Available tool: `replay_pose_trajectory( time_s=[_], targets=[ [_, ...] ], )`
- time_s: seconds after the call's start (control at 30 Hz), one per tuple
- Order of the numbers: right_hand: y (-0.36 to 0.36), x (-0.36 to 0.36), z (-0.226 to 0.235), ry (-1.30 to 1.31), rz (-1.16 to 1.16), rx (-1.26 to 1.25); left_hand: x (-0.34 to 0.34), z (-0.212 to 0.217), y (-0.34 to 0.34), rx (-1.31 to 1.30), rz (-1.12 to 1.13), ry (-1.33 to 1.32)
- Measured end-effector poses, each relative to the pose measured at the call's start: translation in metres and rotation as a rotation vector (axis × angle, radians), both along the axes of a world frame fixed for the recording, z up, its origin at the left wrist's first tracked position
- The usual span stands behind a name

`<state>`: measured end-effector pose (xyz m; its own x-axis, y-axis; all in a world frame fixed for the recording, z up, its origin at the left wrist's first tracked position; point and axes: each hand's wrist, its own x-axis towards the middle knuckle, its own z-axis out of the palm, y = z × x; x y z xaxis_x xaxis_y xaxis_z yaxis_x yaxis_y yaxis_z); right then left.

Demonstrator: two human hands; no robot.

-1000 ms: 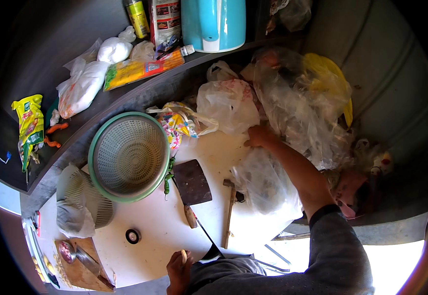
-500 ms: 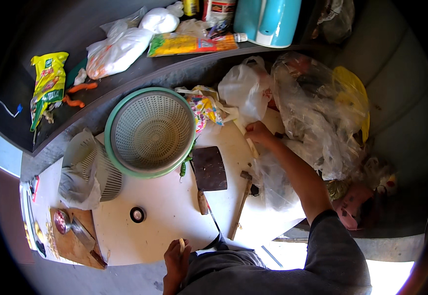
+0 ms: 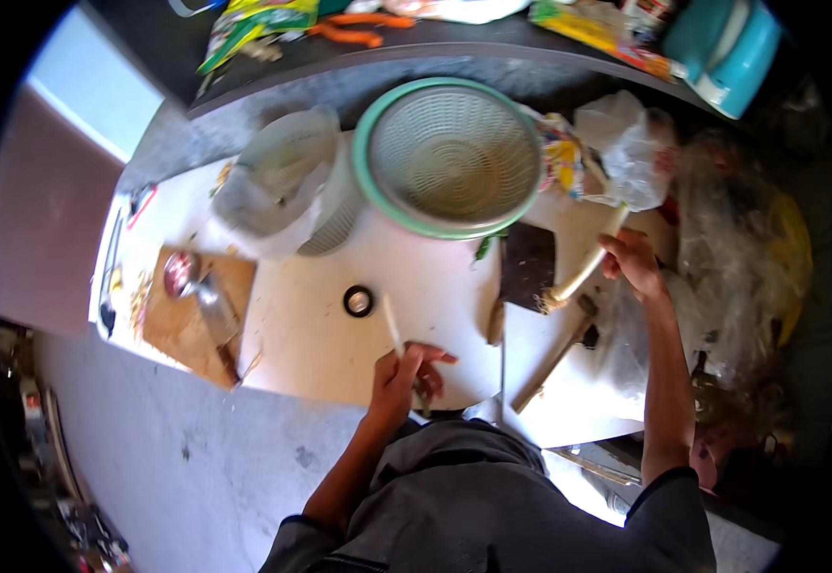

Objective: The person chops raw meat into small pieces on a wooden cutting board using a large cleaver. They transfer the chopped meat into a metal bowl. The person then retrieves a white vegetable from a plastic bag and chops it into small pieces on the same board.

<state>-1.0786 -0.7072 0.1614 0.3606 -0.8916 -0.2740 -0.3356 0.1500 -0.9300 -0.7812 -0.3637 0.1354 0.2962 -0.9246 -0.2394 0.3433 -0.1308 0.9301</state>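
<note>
My right hand (image 3: 634,264) is closed round a long pale leek (image 3: 580,277), held slanting over the right part of the table. Its rooty end points down toward a dark cleaver (image 3: 529,258) with a wooden handle. At the table's near edge my left hand (image 3: 403,380) grips a slim whitish stalk (image 3: 392,323), its upper part standing clear of the fingers and blurred. A black-rimmed roll of tape (image 3: 359,302) lies just beyond that hand.
A grey colander (image 3: 454,153) sits in a green basin (image 3: 366,177). Left of it stands a bag-lined basket (image 3: 335,224). A cutting board (image 3: 170,320) carries a knife (image 3: 215,313) and a small bowl (image 3: 181,272). Plastic bags (image 3: 726,220) crowd the right; a shelf (image 3: 473,59) runs behind.
My right hand has drawn the leek up from beside the bags, toward me. My left hand has risen over the table edge with its stalk. The view has swung left.
</note>
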Motion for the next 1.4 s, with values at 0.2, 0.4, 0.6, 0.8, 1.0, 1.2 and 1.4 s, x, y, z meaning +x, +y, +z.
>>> replay_pose_trajectory(
  time_s=[0.2, 0.4, 0.6, 0.8, 1.0, 1.2, 1.4],
  targets=[
    [0.026, -0.021, -0.079, 0.173, 0.047, 0.089, 0.016, 0.027, -0.002, -0.2, -0.019, 0.199],
    [0.064, -0.005, -0.066, 0.159, 0.076, 0.128, 0.025, 0.029, 0.02, -0.273, 0.045, 0.336],
    [0.059, 0.005, -0.091, 0.19, 0.039, -0.042, 0.033, 0.03, 0.061, -0.212, 0.092, 0.108],
    [0.041, -0.032, -0.155, 0.199, -0.097, -0.188, 0.04, 0.022, 0.127, -0.031, 0.137, 0.011],
    [0.209, 0.049, -0.066, 0.022, 0.177, -0.1, 0.047, -0.001, 0.176, 0.231, -0.092, -0.16],
    [0.411, 0.16, -0.026, -0.198, 0.371, 0.357, 0.05, -0.028, 0.202, 0.142, -0.515, -0.465],
    [0.522, 0.221, -0.026, -0.009, 0.396, 0.212, 0.113, -0.036, 0.298, -0.037, -0.499, -0.479]
  ],
)
